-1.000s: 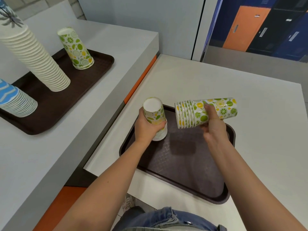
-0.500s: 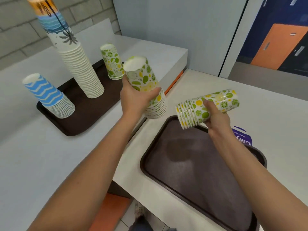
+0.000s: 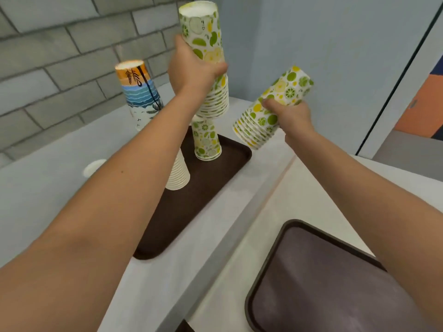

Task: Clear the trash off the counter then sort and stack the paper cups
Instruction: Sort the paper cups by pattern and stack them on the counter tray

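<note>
Grey block wall behind, two-level white surface [image 3: 60, 188] in front. Upside-down lime-print cup stack [image 3: 203, 39] is in the air with the left hand [image 3: 191, 73] wrapped tight round its middle. It's upright, directly over the short lime-print stack [image 3: 207, 140] that stands near the far right corner of the far tray [image 3: 191, 212]. Held rims are just above or touching the standing stack's top, can't tell which.

Second lime-print stack [image 3: 275, 101] is clamped in the right hand [image 3: 290, 116]. It's tilted, rims down-left, hanging just past the far tray's right edge over the surface.

Beach-print stack [image 3: 141, 92], tall, is on the same tray toward its far left, partly behind the left forearm. Pale cup base [image 3: 94, 167] shows left of that forearm, print hidden. Near tray [image 3: 335, 283] sits on the lower level, near right corner.

Progress, my read:
- Trash step looks done as far as these views go.
- Sorting by print is mostly done.
- Left to do: nest the left hand's stack onto the standing lime one, then add the right hand's stack on top.
- Late stage overall.
</note>
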Available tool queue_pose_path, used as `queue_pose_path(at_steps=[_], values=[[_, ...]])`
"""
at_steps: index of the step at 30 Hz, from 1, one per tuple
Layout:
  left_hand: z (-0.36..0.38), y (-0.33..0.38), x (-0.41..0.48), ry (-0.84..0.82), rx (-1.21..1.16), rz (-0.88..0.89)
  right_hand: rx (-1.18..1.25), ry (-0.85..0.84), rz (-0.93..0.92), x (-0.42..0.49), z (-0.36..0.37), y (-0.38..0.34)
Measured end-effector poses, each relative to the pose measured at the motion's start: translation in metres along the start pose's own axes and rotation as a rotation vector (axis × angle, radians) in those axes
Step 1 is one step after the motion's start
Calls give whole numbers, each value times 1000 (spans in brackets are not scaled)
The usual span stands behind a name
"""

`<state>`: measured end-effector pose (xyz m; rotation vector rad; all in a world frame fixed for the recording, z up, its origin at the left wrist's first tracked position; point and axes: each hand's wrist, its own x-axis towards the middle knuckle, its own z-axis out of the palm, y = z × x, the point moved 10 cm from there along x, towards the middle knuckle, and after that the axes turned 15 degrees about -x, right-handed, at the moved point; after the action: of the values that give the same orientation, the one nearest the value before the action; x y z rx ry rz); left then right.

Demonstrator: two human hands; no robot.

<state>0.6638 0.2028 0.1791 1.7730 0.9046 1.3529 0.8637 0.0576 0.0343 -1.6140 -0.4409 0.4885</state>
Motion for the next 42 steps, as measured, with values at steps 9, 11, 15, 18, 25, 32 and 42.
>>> queue_pose_path(at_steps=[9,11,15,18,25,32,42], values=[[14,-80,27,44,189,-92,-39,2,-103,40,46,-49],[17,-108,20,38,196,-151,-56,-1,-134,46,54,-58],[24,-169,-3,30,95,-311,-75,-11,-187,52,67,-76],[26,-191,-14,56,-9,-331,-58,-20,-214,54,78,-88],[26,-198,-22,104,-118,-268,-93,-110,-284,47,130,-107],[27,-215,-35,105,-34,-326,-329,-168,-341,39,170,-95],[27,-222,-61,110,-12,-357,-692,-288,-424,25,203,-50]])
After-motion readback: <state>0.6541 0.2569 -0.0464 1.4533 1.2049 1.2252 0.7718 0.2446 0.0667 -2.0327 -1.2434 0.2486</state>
